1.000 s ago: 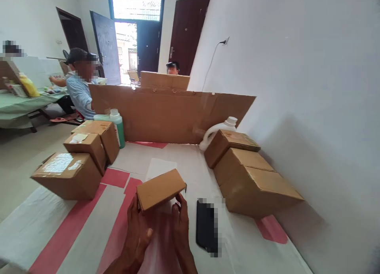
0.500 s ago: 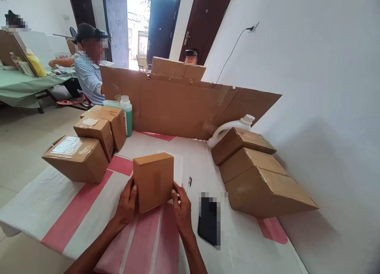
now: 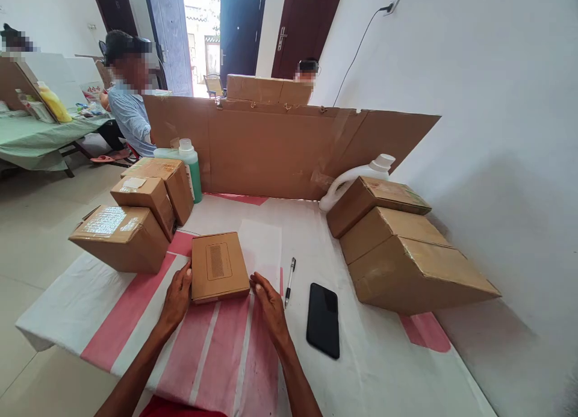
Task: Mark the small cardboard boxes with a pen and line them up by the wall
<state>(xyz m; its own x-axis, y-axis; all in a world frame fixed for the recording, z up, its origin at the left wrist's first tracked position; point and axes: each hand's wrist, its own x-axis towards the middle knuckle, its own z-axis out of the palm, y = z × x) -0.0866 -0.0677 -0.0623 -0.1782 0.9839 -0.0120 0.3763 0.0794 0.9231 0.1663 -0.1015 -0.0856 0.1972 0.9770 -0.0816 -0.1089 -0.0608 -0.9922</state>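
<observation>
The small brown cardboard box [image 3: 219, 266] lies flat and closed on the tabletop [image 3: 383, 369], with a rectangular patch of fine print on its top face, just left of the pen [image 3: 289, 274] and near the tabletop's front edge.

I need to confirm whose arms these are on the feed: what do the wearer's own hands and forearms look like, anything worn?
Both are bare: the left hand and right hand show no gloves, rings, watch or bands. The forearms are uncovered to the frame edge, with no sleeves. Fingers are slim, with short nails.
</observation>
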